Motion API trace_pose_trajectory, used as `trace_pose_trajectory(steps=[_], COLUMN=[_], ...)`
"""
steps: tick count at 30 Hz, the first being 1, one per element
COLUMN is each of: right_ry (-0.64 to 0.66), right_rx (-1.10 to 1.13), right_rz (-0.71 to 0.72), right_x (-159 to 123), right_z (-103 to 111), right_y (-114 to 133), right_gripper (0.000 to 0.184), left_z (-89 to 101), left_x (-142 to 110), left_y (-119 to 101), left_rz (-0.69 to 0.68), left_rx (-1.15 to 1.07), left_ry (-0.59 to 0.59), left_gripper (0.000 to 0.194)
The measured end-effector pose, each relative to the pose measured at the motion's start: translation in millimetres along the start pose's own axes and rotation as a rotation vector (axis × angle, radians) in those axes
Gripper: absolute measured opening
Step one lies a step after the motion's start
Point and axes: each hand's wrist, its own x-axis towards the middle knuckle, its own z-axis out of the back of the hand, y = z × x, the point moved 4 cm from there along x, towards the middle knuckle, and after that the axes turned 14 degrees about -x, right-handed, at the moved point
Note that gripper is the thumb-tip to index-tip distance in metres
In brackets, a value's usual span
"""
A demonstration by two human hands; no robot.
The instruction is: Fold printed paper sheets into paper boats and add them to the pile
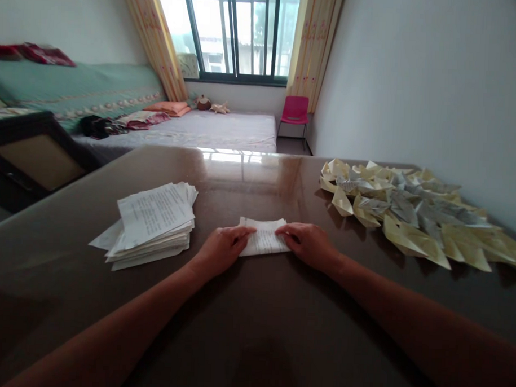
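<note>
A folded sheet of printed paper [264, 237] lies on the dark glossy table [254, 306] in front of me. My left hand [222, 248] presses on its left edge with the fingers curled over the paper. My right hand [309, 244] holds its right edge the same way, fingertips pinching the fold. Both forearms reach in from the bottom of the view.
A stack of printed sheets [153, 223] sits to the left of my hands. A heap of several folded paper boats [413, 213] covers the table's right side by the wall. Beyond the table are a bed [201, 129], a pink chair [295, 111] and a window.
</note>
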Motion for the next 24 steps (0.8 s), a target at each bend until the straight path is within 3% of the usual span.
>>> trace_pose_trajectory(steps=[5, 11, 20, 24], right_ry=[0.031, 0.033, 0.05, 0.074], right_rx=[0.003, -0.012, -0.098, -0.151], right_rz=[0.001, -0.017, -0.026, -0.018], right_x=[2.6, 4.1, 6.5, 6.2], right_z=[-0.2, -2.2, -0.1, 2.3], right_y=[-2.1, -1.5, 1.6, 5.2], right_gripper=[0.024, 0.025, 0.025, 0.025], left_z=[-9.3, -6.8, -4.5, -3.8], left_x=[-1.8, -1.3, 0.4, -0.4], left_y=[2.7, -0.9, -5.3, -5.5], left_rz=[-0.014, 0.035, 0.063, 0.015], left_rx=[0.23, 0.39, 0.53, 0.595], left_ry=[0.032, 0.069, 0.08, 0.08], left_gripper=[0.033, 0.037, 0.036, 0.034])
